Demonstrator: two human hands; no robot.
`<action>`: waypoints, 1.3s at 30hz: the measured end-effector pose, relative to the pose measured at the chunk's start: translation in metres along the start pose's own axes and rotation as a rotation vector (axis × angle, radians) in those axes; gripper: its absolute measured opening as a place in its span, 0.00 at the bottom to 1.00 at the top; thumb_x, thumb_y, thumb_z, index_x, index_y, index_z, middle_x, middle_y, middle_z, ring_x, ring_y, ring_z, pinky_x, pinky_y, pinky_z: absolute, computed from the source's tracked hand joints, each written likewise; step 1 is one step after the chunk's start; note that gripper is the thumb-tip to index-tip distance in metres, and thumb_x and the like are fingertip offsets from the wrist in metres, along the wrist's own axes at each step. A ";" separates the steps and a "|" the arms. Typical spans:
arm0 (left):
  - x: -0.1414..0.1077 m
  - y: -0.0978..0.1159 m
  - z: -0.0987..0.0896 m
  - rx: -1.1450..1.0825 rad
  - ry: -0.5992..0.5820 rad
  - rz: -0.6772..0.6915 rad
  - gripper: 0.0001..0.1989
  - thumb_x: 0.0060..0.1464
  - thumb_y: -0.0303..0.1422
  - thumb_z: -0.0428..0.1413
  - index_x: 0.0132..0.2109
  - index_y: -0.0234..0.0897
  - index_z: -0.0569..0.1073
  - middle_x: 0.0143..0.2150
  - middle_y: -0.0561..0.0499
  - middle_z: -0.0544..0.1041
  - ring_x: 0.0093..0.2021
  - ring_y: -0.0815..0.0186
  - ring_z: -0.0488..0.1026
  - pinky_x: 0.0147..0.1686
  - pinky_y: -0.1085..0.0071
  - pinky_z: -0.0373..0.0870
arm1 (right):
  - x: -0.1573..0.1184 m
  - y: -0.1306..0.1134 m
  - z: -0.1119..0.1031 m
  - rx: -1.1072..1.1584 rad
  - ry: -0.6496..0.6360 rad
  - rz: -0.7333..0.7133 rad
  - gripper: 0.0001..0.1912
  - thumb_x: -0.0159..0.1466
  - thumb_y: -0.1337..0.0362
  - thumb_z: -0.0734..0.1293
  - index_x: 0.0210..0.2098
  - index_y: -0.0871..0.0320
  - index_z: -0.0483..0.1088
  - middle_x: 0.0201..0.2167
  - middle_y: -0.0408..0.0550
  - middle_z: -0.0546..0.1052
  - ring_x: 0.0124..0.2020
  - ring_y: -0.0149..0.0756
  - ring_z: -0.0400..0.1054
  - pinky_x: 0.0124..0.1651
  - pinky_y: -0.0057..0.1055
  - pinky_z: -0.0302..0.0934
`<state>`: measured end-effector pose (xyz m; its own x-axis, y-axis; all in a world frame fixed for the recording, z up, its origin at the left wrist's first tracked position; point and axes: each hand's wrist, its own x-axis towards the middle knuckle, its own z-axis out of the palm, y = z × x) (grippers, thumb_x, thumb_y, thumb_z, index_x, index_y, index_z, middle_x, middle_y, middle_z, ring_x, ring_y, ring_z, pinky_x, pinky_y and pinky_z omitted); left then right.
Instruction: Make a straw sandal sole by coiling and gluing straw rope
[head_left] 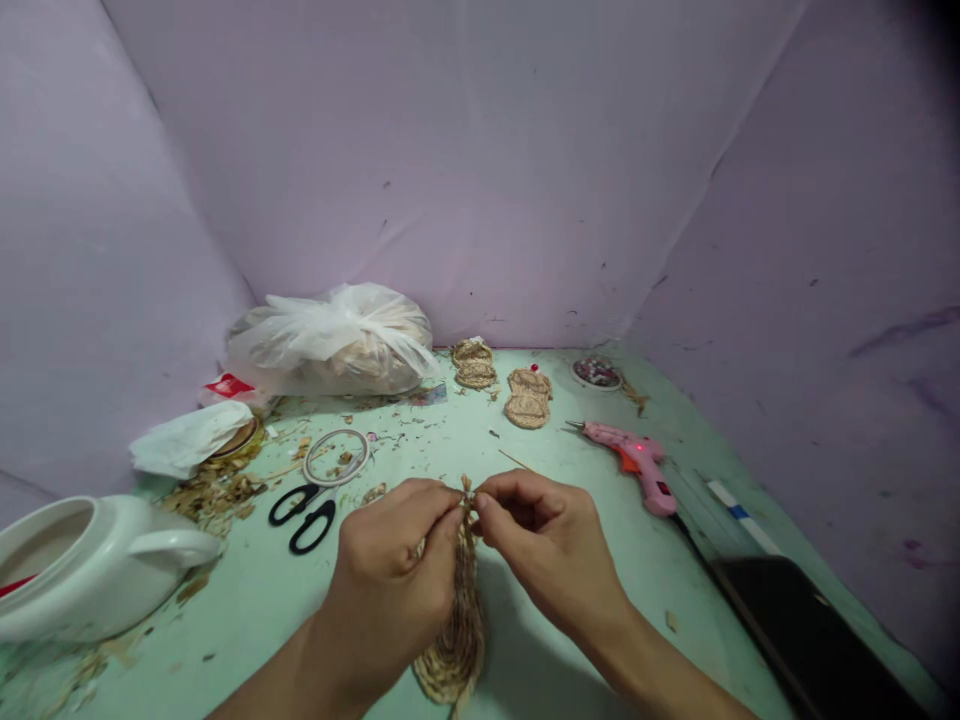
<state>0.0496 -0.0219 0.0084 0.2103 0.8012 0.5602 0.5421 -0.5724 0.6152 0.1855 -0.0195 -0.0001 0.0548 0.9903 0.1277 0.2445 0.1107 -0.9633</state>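
Between my hands is an elongated oval piece of coiled, braided straw (459, 640), brown and tan, its near end hanging low in front of me. My left hand (405, 570) is closed on the far end of it, thumb and fingertips pinched together. My right hand (551, 540) pinches at the same far end, where a short straw tip (466, 484) sticks up between the fingertips. Exactly which strand each fingertip grips is hidden by the fingers.
Black-handled scissors (311, 518) and a tape roll (336, 458) lie left. A pink glue gun (637, 460) and a dark flat device (817, 640) are right. Behind are two small straw pieces (528, 398), a plastic bag (334, 340) and a pin dish (597, 374). A white pot (112, 560) stands left.
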 end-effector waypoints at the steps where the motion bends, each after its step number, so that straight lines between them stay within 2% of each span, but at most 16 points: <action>1: -0.001 0.000 0.000 0.012 0.005 0.014 0.08 0.50 0.23 0.51 0.28 0.34 0.74 0.26 0.50 0.76 0.26 0.70 0.72 0.29 0.76 0.68 | -0.001 0.001 0.000 -0.027 0.009 -0.048 0.07 0.52 0.66 0.63 0.22 0.60 0.72 0.18 0.43 0.73 0.19 0.29 0.65 0.22 0.23 0.60; 7: 0.000 0.002 -0.002 0.014 -0.049 -0.089 0.10 0.49 0.24 0.51 0.24 0.36 0.73 0.21 0.54 0.74 0.23 0.71 0.71 0.25 0.78 0.66 | -0.007 0.003 0.000 -0.172 0.004 -0.399 0.07 0.56 0.70 0.62 0.26 0.59 0.72 0.22 0.45 0.75 0.22 0.29 0.67 0.28 0.25 0.63; 14: 0.004 0.006 -0.006 -0.028 -0.084 -0.208 0.08 0.45 0.25 0.53 0.22 0.35 0.73 0.17 0.56 0.72 0.18 0.74 0.66 0.18 0.80 0.60 | -0.009 0.004 -0.003 -0.193 -0.043 -0.502 0.06 0.57 0.72 0.62 0.28 0.60 0.70 0.24 0.46 0.75 0.25 0.30 0.68 0.29 0.26 0.63; 21: 0.004 0.007 -0.003 -0.042 -0.075 -0.225 0.10 0.44 0.24 0.50 0.20 0.34 0.73 0.16 0.55 0.70 0.17 0.74 0.63 0.16 0.80 0.58 | -0.008 0.004 -0.001 -0.162 -0.050 -0.417 0.07 0.56 0.71 0.61 0.26 0.59 0.71 0.23 0.45 0.75 0.23 0.29 0.68 0.28 0.24 0.64; 26: 0.005 0.005 -0.003 -0.072 -0.115 -0.263 0.11 0.45 0.25 0.50 0.20 0.34 0.72 0.16 0.54 0.69 0.18 0.73 0.63 0.17 0.80 0.59 | -0.005 0.004 -0.001 -0.150 -0.034 -0.346 0.07 0.54 0.72 0.62 0.24 0.59 0.71 0.20 0.43 0.74 0.21 0.28 0.67 0.26 0.23 0.63; 36: 0.010 0.006 -0.005 -0.269 -0.177 -0.539 0.07 0.42 0.30 0.54 0.21 0.33 0.73 0.18 0.53 0.71 0.20 0.71 0.65 0.19 0.78 0.62 | -0.007 0.001 -0.005 -0.113 -0.070 -0.353 0.07 0.55 0.73 0.62 0.25 0.61 0.72 0.22 0.45 0.75 0.22 0.27 0.68 0.27 0.22 0.63; 39: 0.011 0.005 -0.005 -0.298 -0.179 -0.558 0.08 0.42 0.30 0.53 0.20 0.33 0.72 0.17 0.52 0.70 0.20 0.71 0.65 0.19 0.78 0.62 | -0.006 0.000 -0.006 -0.108 -0.090 -0.345 0.08 0.55 0.73 0.62 0.25 0.61 0.73 0.21 0.44 0.75 0.22 0.27 0.68 0.26 0.21 0.62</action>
<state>0.0505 -0.0174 0.0206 0.1093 0.9936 0.0275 0.3659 -0.0659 0.9283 0.1908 -0.0262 0.0007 -0.1326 0.9000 0.4152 0.3346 0.4349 -0.8360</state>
